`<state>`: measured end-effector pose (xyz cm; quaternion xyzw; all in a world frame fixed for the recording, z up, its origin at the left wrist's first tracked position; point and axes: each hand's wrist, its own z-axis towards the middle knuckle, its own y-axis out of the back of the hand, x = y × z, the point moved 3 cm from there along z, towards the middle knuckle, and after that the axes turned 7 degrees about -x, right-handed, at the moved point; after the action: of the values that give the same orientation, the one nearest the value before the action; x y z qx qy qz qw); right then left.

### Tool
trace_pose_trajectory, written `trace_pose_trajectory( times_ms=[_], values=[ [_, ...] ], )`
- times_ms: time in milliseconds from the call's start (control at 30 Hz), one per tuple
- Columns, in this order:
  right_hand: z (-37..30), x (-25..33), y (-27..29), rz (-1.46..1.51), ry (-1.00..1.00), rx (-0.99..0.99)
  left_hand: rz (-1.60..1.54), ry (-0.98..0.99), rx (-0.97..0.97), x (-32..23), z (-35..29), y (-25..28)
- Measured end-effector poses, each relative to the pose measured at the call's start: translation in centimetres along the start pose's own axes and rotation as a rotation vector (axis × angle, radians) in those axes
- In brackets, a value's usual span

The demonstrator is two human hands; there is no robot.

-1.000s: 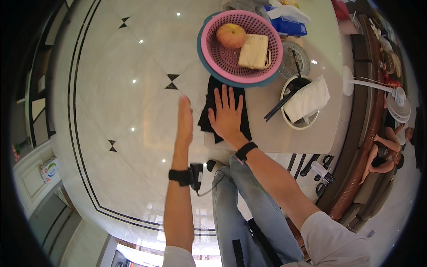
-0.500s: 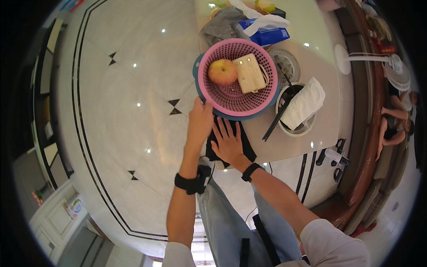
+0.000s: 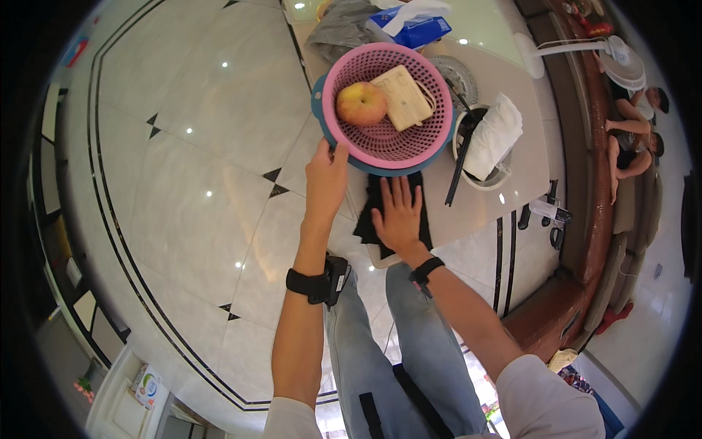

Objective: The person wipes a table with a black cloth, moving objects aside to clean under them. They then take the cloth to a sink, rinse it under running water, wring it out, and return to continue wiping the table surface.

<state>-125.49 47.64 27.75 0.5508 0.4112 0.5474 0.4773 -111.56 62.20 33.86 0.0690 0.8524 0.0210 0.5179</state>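
My left hand (image 3: 325, 179) is closed on the lower left edge of a blue basin (image 3: 317, 102). A pink perforated basket (image 3: 395, 165) sits nested in that basin. Inside the basket lie a red-yellow apple (image 3: 362, 103) and a cream-coloured block with sockets and a cord (image 3: 404, 99), which looks like a power strip. My right hand (image 3: 400, 212) rests flat, fingers spread, on a black cloth (image 3: 371, 219) at the table's near edge. The cloth's far end reaches the basin's near side; whether it runs underneath is hidden.
Right of the basin stands a white bowl (image 3: 491, 183) with dark chopsticks (image 3: 458, 167) and a crumpled white tissue (image 3: 494, 137). Behind are a glass dish (image 3: 461, 79), a blue tissue pack (image 3: 420, 31) and a grey plastic bag (image 3: 340, 33). Two people (image 3: 632, 139) sit at far right beyond a white fan (image 3: 621, 62).
The whole view has shifted slightly. Relative to the basin, my right hand has moved a little to the right along with the cloth. My left hand keeps its place on the basin's edge.
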Motion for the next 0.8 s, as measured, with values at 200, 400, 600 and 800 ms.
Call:
trace_pose_trajectory(
  times_ms=[200,400,600,800],
  values=[
    [3.1,-7.6,0.6,-0.028,0.02,-0.097,0.078,0.005,0.03,1.8,0.2,-0.3],
    [1.5,-4.8,0.6,-0.053,0.058,-0.056,0.073,0.076,-0.174,7.8,-4.2,-0.5],
    [-5.6,1.7,0.0,0.107,0.331,0.106,-0.095,0.411,-0.072,17.0,-13.5,-5.6],
    [-2.6,-0.6,0.4,0.063,-0.002,-0.04,-0.314,0.452,-0.083,21.0,-17.6,-6.2]
  ],
)
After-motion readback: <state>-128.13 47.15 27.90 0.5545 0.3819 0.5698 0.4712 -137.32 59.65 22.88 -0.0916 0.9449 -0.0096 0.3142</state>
